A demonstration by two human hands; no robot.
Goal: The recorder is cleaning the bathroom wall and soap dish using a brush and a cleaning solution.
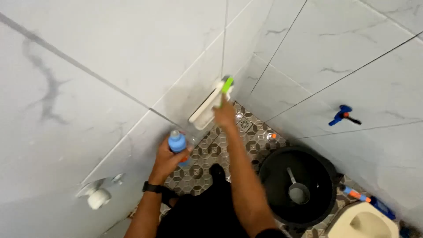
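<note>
- Our right hand [225,115] closes its grip around the green handle of a white scrubber [208,105] and presses the pad flat against the wall tile [132,57], low down near the corner.
- Our left hand [167,161] wraps a blue bottle [177,142] and holds it upright, nozzle up, just beside the same wall.
- To scrub well, we judge it best to keep the whole pad face on the tile, lean weight through a straight wrist, and run strokes along the grey smudge beside the pad.
- The scrubber's long axis runs on a slant, from lower left up to upper right; its green end points up toward the corner seam.
- A black bucket [297,185] with a grey scoop [298,190] stands on the patterned floor [207,154], well apart to the right.
- A blue tap [343,113] sticks out of the right wall.
</note>
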